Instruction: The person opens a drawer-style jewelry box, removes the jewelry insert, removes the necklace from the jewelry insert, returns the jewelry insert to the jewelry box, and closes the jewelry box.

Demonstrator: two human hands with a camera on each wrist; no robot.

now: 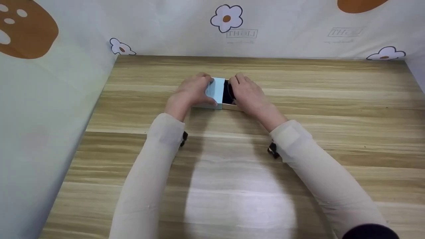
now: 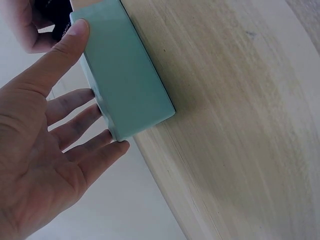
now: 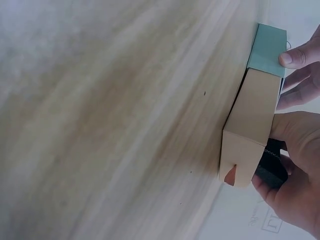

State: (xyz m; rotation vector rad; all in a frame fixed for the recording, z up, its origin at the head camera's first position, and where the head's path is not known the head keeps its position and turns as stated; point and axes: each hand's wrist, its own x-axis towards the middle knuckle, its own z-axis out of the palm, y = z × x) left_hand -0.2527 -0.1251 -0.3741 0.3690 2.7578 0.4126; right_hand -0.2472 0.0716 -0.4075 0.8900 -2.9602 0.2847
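Observation:
A flat box with a pale blue-green sleeve (image 1: 216,90) and a tan inner drawer (image 3: 251,102) lies on the table, the drawer pulled partway out to the right. My left hand (image 1: 192,90) grips the sleeve, thumb on the near side and fingers along the far side. Over the exposed drawer, my right hand (image 1: 249,96) pinches a black piece (image 3: 271,170) between thumb and fingers. A thin silvery chain runs across that piece, which sticks out past the drawer's edge in the right wrist view. The hand hides part of it from the head view.
A wood-grain table (image 1: 239,179) spreads around the box. Behind and to the left hangs a pale cloth (image 1: 172,30) with flower prints. The drawer's end has a small reddish-brown tab or notch (image 3: 230,175). A dark round object (image 1: 370,231) shows at the lower right.

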